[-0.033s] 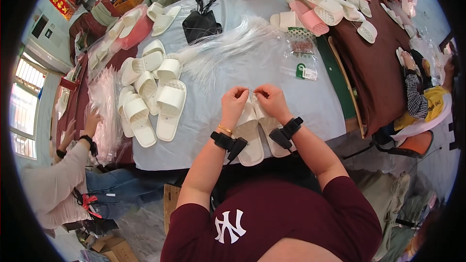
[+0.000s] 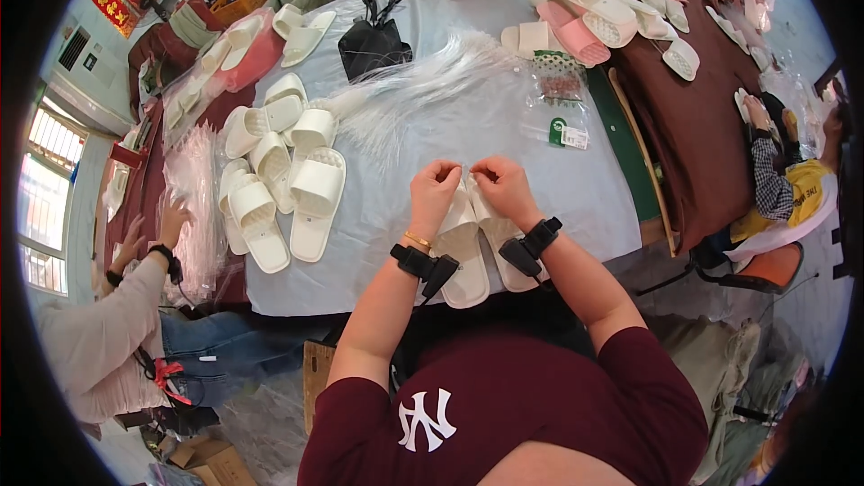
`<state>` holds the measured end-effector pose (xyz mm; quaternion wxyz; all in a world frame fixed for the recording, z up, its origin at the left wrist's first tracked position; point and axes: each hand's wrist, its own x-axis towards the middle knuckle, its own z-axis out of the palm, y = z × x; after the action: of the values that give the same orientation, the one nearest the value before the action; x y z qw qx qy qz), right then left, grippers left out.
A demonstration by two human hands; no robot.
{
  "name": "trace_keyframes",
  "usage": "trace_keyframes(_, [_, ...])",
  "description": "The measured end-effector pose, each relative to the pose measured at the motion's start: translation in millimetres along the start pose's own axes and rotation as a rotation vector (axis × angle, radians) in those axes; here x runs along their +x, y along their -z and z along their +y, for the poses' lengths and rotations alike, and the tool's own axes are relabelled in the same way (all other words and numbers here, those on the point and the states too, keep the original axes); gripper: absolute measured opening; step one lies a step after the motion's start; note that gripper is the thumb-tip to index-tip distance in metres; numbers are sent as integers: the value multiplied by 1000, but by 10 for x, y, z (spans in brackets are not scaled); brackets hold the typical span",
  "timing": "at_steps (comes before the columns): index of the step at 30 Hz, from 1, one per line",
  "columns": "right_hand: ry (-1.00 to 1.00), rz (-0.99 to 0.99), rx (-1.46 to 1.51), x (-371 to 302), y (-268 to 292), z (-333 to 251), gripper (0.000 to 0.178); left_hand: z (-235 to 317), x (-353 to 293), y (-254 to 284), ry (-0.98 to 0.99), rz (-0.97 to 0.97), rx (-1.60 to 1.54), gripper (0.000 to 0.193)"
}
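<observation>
A pair of white slippers [image 2: 463, 263] lies at the table's near edge, toes away from me. Above their toe ends my left hand [image 2: 436, 191] is closed in a pinch, thumb against fingertips. Close on its right, my right hand [image 2: 504, 187] pinches in the same way, the two sets of fingertips a small gap apart. Whatever the fingers hold is too small to make out. Both hands partly cover the slippers' toes. Left of my hands lies a group of white slippers [image 2: 317, 193], some overlapping. Beyond them a bundle of thin clear strands [image 2: 423, 81] spreads over the cloth.
A black bag [image 2: 373, 47] stands farther back. At the right lie clear packets [image 2: 556, 99] with a green tag; white and pink slippers [image 2: 576, 31] are heaped behind them. A co-worker's hands [image 2: 171, 220] are beside pinkish plastic wrap [image 2: 200, 216] at the left. Other people sit around the tables.
The co-worker's hands at the left have shifted slightly. My own hands and the slippers stay where they were.
</observation>
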<state>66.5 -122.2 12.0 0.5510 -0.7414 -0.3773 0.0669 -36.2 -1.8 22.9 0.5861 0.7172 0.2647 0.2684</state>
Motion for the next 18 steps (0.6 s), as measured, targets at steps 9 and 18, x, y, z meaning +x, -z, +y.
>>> trace_keyframes(9, [18, -11, -28, 14, 4, -26, 11, -112, 30, -16, -3, -8, -50, 15])
trace_keyframes(18, [44, -3, -29, 41, 14, -29, 11, -82, 49, -13, -30, 13, -17, 15])
